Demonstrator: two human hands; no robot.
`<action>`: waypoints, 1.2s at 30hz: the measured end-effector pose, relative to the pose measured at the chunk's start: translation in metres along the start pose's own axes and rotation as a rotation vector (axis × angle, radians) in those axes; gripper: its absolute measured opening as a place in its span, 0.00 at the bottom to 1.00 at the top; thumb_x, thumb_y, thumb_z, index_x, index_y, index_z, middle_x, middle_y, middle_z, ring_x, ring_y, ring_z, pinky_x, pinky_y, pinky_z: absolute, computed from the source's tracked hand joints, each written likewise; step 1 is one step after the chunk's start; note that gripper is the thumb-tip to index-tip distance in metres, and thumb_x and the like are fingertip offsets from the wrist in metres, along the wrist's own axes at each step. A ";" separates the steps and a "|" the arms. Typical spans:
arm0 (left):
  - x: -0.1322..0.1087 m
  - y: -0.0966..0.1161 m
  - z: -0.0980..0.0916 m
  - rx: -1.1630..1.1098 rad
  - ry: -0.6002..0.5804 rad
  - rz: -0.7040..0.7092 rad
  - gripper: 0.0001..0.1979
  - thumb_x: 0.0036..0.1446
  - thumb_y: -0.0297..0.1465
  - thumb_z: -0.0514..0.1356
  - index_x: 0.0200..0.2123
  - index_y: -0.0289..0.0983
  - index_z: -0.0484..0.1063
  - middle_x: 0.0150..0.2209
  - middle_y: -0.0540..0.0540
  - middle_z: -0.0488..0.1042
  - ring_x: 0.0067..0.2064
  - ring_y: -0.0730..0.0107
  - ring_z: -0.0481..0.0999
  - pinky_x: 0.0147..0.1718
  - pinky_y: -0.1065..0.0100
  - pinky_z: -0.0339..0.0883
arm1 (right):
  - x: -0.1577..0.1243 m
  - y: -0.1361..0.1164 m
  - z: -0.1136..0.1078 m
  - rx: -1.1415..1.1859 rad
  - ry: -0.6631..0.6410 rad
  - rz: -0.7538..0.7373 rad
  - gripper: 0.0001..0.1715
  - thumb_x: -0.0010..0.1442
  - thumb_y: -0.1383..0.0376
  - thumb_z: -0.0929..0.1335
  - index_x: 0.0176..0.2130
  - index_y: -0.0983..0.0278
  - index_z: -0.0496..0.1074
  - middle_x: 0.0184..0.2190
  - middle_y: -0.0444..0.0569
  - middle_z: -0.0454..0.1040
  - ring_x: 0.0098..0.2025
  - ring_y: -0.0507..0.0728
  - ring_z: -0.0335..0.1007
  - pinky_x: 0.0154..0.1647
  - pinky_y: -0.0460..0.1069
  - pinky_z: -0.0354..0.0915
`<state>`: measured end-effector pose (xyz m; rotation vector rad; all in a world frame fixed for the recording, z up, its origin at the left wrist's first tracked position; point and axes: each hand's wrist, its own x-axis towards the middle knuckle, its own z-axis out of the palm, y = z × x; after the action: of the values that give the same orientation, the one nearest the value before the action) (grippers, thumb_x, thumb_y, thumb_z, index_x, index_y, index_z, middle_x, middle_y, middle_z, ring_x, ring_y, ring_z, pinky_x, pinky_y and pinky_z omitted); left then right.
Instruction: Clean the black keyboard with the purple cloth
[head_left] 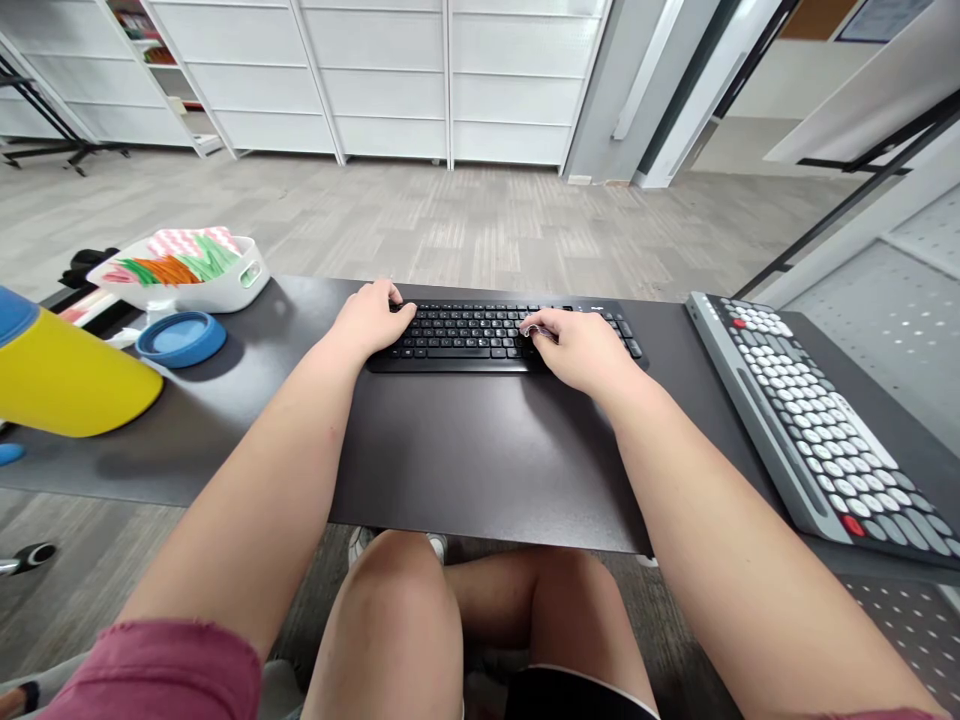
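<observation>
A black keyboard (480,335) lies across the far middle of the dark desk (465,450). My left hand (371,318) sits on the keyboard's left end, with the fingers curled over its far edge and the thumb on the keys. My right hand (581,348) rests over the right half of the keys. Its thumb and fingertips are pinched together on a small pale, shiny thing (532,329) just above the keys, too small to name. Both forearms reach out over the desk's front edge.
A grey keyboard with round white keys (810,420) lies angled at the right. At the left stand a white tray of coloured strips (187,268), a blue round lid (181,338) and a yellow container (67,380). My knees are under the desk's front edge.
</observation>
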<state>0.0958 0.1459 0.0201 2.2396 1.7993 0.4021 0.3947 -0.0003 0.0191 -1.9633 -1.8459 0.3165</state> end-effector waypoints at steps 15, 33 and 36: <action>0.000 0.000 0.000 -0.011 0.000 0.008 0.13 0.66 0.45 0.64 0.48 0.44 0.73 0.55 0.38 0.80 0.57 0.45 0.78 0.59 0.50 0.71 | -0.001 0.001 0.001 0.027 -0.001 -0.011 0.19 0.71 0.63 0.66 0.54 0.54 0.84 0.39 0.47 0.85 0.37 0.61 0.76 0.45 0.54 0.67; 0.001 -0.001 0.001 -0.004 0.003 0.010 0.13 0.66 0.45 0.63 0.47 0.44 0.72 0.56 0.38 0.80 0.57 0.45 0.78 0.58 0.50 0.71 | -0.001 0.001 0.001 0.035 0.001 -0.013 0.19 0.71 0.63 0.67 0.54 0.54 0.84 0.41 0.47 0.86 0.38 0.61 0.77 0.45 0.55 0.68; 0.001 -0.001 0.001 -0.011 0.003 0.011 0.13 0.66 0.45 0.63 0.47 0.45 0.72 0.55 0.38 0.80 0.56 0.45 0.78 0.58 0.50 0.71 | -0.001 0.000 0.000 0.032 -0.001 -0.002 0.19 0.71 0.63 0.67 0.54 0.54 0.84 0.41 0.47 0.86 0.38 0.61 0.77 0.45 0.55 0.68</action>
<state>0.0950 0.1469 0.0188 2.2437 1.7831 0.4165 0.3945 -0.0016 0.0190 -1.9402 -1.8312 0.3446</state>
